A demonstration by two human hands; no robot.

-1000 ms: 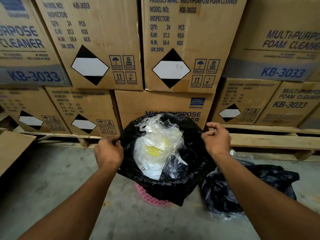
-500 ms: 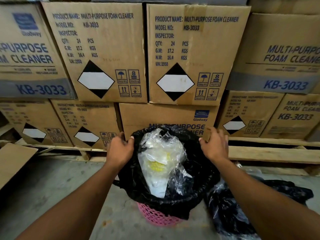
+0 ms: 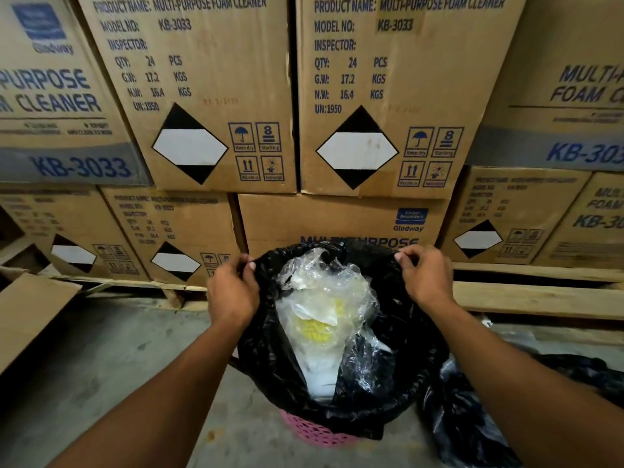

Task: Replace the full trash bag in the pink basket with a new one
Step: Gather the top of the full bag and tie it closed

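A pink mesh basket [image 3: 314,434] stands on the concrete floor, mostly covered by a black trash bag [image 3: 270,359] folded over its rim. Inside lies crumpled clear plastic [image 3: 324,298] with something yellow in it. My left hand [image 3: 233,292] pinches the bag's edge on the far left of the rim. On the far right of the rim, my right hand [image 3: 425,275] grips the bag's edge too. Both hands pull the edge upward. Another black bag [image 3: 469,417] lies on the floor to the right of the basket.
Stacked cardboard cartons [image 3: 371,96] of foam cleaner on wooden pallets [image 3: 526,298] form a wall just behind the basket. A loose cardboard flap [image 3: 30,315] juts in at the left. Bare concrete floor [image 3: 118,366] spreads in front and to the left.
Both hands have moved from the sides of the rim to its far edge and closed on the bag's edge, lifting it. The view has moved closer to the basket.
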